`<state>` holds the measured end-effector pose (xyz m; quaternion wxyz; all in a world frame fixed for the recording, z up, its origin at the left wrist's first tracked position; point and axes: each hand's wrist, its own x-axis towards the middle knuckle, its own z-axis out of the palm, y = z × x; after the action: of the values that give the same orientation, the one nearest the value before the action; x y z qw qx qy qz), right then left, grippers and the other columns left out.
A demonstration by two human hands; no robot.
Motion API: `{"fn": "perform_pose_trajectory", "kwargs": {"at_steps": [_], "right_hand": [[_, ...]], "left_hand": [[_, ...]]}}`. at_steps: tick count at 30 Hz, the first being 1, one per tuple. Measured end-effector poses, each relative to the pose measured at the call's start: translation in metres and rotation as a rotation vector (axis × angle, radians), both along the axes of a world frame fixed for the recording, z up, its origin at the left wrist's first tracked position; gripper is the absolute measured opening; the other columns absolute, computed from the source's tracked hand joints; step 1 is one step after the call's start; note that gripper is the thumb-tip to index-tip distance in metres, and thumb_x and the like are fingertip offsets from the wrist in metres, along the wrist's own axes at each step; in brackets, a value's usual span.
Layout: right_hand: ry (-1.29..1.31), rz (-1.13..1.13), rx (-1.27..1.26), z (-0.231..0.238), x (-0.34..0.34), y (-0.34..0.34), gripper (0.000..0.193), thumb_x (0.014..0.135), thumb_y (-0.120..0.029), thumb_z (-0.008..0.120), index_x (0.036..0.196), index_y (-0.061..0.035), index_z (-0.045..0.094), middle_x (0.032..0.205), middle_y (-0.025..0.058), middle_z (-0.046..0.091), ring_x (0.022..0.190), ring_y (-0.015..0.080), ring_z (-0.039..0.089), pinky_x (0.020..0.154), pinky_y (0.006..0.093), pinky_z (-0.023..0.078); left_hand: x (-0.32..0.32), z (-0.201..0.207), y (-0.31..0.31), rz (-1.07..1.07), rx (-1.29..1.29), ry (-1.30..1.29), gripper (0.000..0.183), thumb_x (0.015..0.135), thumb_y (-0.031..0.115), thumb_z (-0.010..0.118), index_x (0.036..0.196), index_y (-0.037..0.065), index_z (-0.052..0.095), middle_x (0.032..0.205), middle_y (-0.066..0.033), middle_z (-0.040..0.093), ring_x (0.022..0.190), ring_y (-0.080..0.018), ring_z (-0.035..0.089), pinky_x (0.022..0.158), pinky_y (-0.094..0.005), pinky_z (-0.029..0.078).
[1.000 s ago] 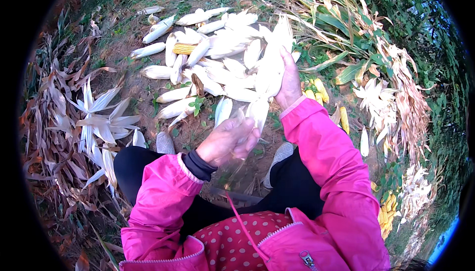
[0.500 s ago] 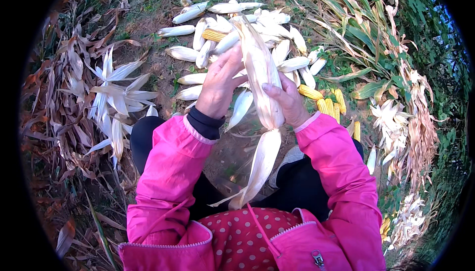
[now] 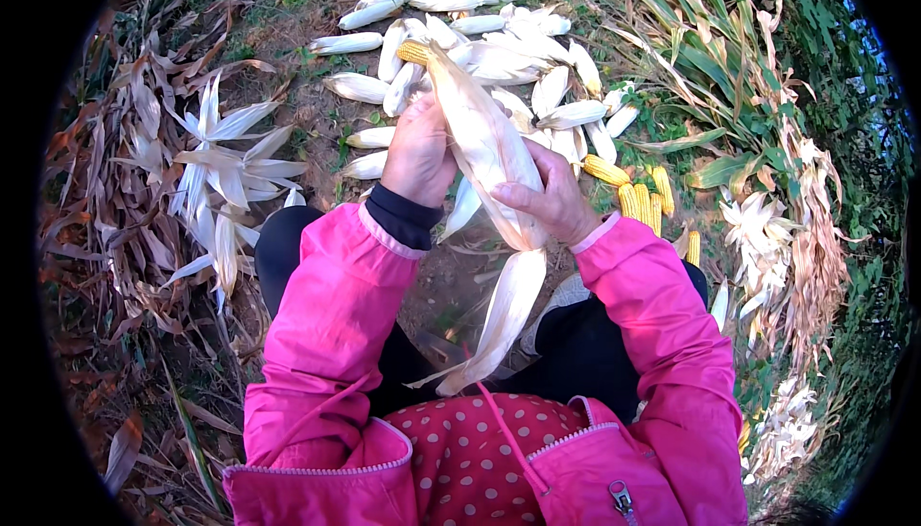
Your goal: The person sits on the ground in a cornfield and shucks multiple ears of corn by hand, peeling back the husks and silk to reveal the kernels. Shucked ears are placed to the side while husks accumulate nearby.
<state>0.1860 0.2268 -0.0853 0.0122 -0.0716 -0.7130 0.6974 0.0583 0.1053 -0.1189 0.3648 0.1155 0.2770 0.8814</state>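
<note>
Holding one husk-covered corn ear (image 3: 484,137) in midair, out ahead of the lap and above the soil (image 3: 432,286), tilted, narrow tip up-left, wide end down-right toward the body. Clamped on it from both sides: with left grip (image 3: 420,147) along the left edge of the upper half, fingers mostly hidden behind the husk; with right grip (image 3: 556,195) on the lower half, thumb across the front, other fingers tucked behind. Can't tell exactly where the hidden fingertips land. Hanging off the lower end: one pale husk strip (image 3: 513,305), folded down between the knees, reaching close to the red dotted top (image 3: 489,459). On the ground beyond: a loose pile of pale husk-covered ears (image 3: 508,60), plus one bare yellow ear (image 3: 414,52) among them, in view right next to the held tip. Right of right grip: a small cluster of bare yellow ears (image 3: 638,202), then another yellow ear (image 3: 694,248) nearer the right knee. Off left: splayed white husks (image 3: 221,166) beside heaped dry brown leaves (image 3: 106,228). Upper right: green-and-straw stalks (image 3: 691,56); lower down that side, a clump of pale husks (image 3: 763,238). Wearing a pink jacket (image 3: 336,324), dark cuff (image 3: 401,219) at the left wrist, black trousers (image 3: 590,358).
</note>
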Motion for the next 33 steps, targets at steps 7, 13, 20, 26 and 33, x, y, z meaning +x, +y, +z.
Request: {"fn": "perform_pose_trajectory", "kwargs": {"at_steps": [7,13,20,26,33], "right_hand": [[0.14,0.089,0.061,0.012,0.003,-0.012,0.071,0.072,-0.036,0.076,0.124,0.0035,0.049,0.112,0.0097,0.056,0.1,0.0155,0.055,0.089,0.0296,0.043],[0.001,-0.273,-0.553,-0.026,-0.011,-0.013,0.061,0.087,-0.038,0.062,0.13,0.0015,0.043,0.118,0.0094,0.054,0.108,0.0157,0.053,0.094,0.0305,0.041],[0.05,-0.488,-0.629,-0.039,-0.017,0.002,0.057,0.093,-0.042,0.053,0.127,0.002,0.042,0.12,0.0113,0.053,0.108,0.0182,0.054,0.095,0.0331,0.042],[0.295,-0.757,-0.554,-0.02,-0.027,0.109,0.058,0.093,-0.047,0.05,0.122,0.0029,0.045,0.108,0.0128,0.058,0.098,0.0208,0.059,0.086,0.035,0.05],[0.442,-0.815,-0.229,0.006,-0.028,0.115,0.051,0.092,-0.045,0.055,0.112,0.0007,0.047,0.094,0.0083,0.056,0.081,0.016,0.058,0.072,0.0296,0.05]], "left_hand": [[0.007,-0.042,0.001,-0.157,0.169,-0.134,0.026,0.099,0.023,0.042,0.106,0.001,0.053,0.109,-0.0173,0.061,0.104,-0.03,0.058,0.094,-0.0471,0.046],[0.016,-0.023,0.014,0.064,0.187,-0.357,0.031,0.1,0.023,0.038,0.111,-0.003,0.05,0.12,-0.02,0.056,0.117,-0.0332,0.051,0.107,-0.0487,0.036],[0.02,-0.033,0.02,-0.113,0.38,-0.36,0.009,0.09,0.012,0.054,0.094,0.005,0.05,0.078,-0.0031,0.054,0.08,-0.0192,0.052,0.084,-0.0374,0.041],[0.026,0.014,-0.009,-0.532,0.073,-0.233,0.014,0.098,0.013,0.039,0.092,0.005,0.049,0.063,0.0036,0.039,0.054,-0.0083,0.035,0.059,-0.0267,0.035],[0.024,0.034,-0.023,-0.362,-0.447,0.417,0.028,0.095,0.025,0.054,0.11,0.001,0.055,0.095,-0.0072,0.061,0.083,-0.0144,0.057,0.074,-0.0267,0.044]]}}
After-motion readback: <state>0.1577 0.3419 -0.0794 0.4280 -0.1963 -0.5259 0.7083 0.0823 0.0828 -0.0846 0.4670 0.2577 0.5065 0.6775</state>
